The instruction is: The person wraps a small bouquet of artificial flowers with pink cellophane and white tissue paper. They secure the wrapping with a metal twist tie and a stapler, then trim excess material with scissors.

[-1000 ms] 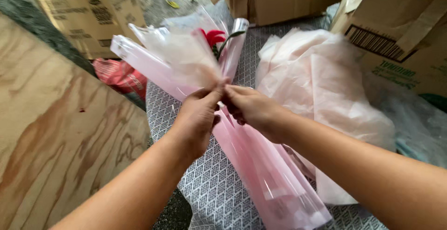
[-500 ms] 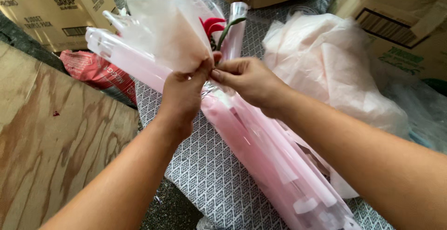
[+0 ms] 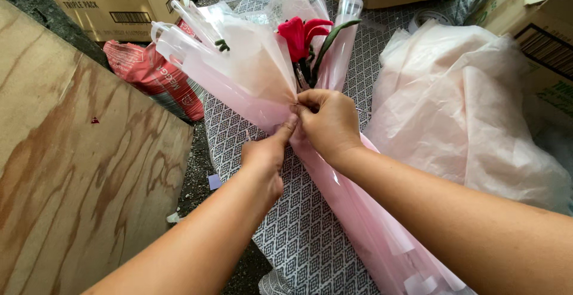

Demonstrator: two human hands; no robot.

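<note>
Pinching together at the gathered neck of a pink wrapped bouquet (image 3: 334,170): left hand (image 3: 265,155) and right hand (image 3: 325,122), both clamped on the wrap. Lying lengthwise away from the body over a patterned mat (image 3: 298,235), red flower (image 3: 298,35) at far end. Right hand sitting nearer the bloom.

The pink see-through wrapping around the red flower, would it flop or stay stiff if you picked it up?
Probably floppy: the thin pink see-through wrapping creases and fans loosely above where the left hand and right hand pinch it. It looks light and likely slippery, given its glossy sheen. The red flower inside may crush easily.
</note>
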